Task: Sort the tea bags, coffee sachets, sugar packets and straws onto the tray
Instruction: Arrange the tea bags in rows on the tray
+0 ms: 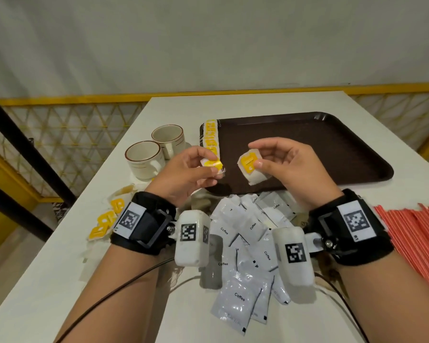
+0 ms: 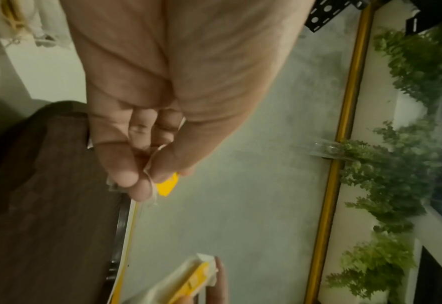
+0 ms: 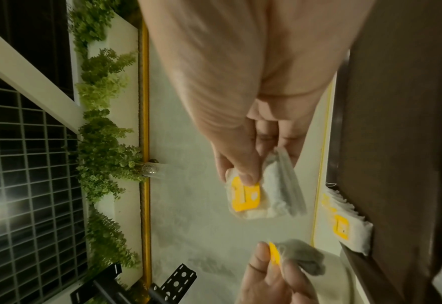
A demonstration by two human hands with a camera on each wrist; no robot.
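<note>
The left hand (image 1: 183,169) pinches one tea bag (image 1: 212,165) between thumb and fingertips; the right hand (image 1: 290,167) pinches a second tea bag (image 1: 250,167). Both bags are held above the near left part of the brown tray (image 1: 332,144). A row of tea bags (image 1: 210,134) lies along the tray's left edge. Coffee sachets (image 1: 243,248) lie on the table (image 1: 258,102) beneath the wrists, straws (image 1: 416,233) at right.

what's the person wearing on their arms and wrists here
Both forearms are bare, with no sleeves. The left hand and right hand each have a wide black wrist strap carrying a white tag printed with a black square code. A rounded white plastic camera pod, also code-marked, is bolted to each strap's inner side. A thin dark cable trails back from each wrist.
</note>
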